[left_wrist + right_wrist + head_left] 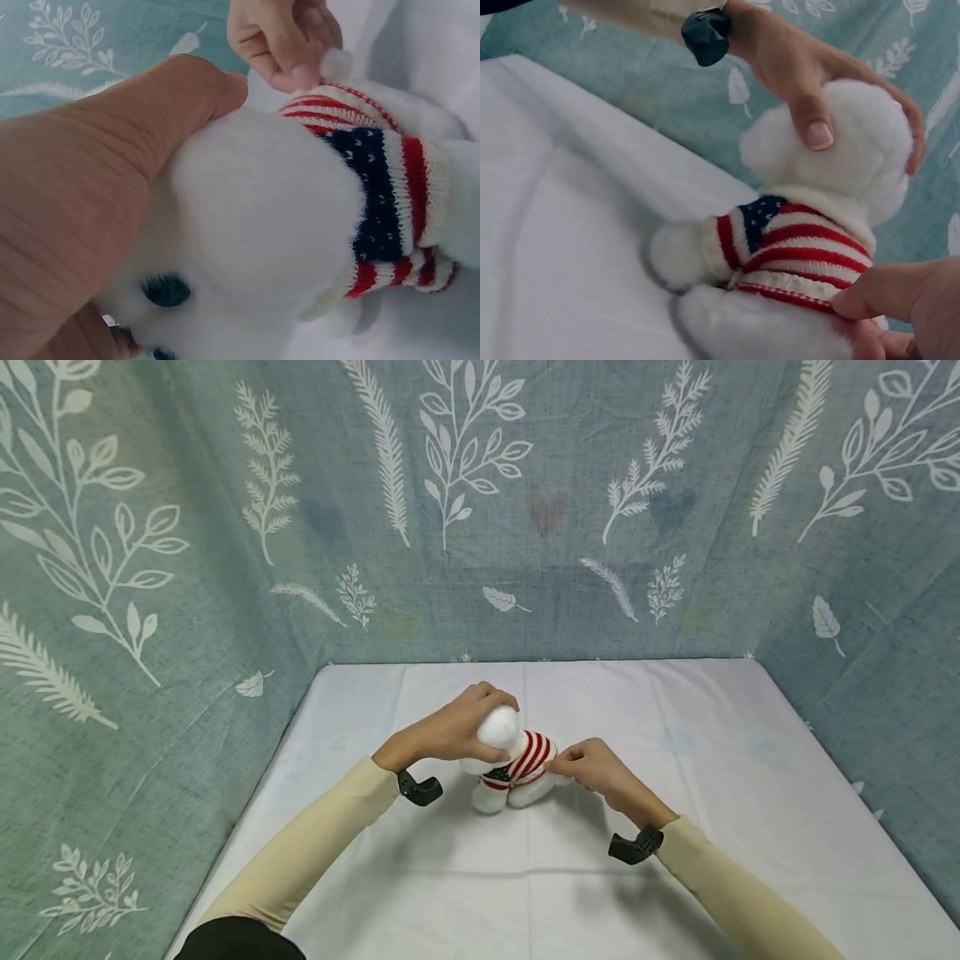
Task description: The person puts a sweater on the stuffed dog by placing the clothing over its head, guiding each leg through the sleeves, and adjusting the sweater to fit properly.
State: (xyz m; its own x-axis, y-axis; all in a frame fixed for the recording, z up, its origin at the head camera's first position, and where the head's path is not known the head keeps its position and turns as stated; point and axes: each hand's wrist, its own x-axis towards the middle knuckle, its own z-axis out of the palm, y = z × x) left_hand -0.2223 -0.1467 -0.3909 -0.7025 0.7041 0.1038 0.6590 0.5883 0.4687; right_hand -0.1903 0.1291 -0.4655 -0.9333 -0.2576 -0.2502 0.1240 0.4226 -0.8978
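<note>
A white plush animal (500,725) is on the white cloth, dressed in a knitted sweater (534,753) with red and white stripes and a navy patch with white flecks. My left hand (459,723) grips its round head, thumb on one side and fingers round the other. One dark eye (166,289) shows beside that hand in the left wrist view. With thumb and fingertips, my right hand (596,770) pinches the sweater's lower hem (795,292) at the toy's rear. A furry leg (676,256) pokes out of the striped sleeve.
The white cloth (480,910) covers the table and has fold creases. Blue-green curtains (480,602) with white leaf prints stand round the back and both sides. Each wrist carries a black strapped device (636,845) below a beige sleeve (735,893).
</note>
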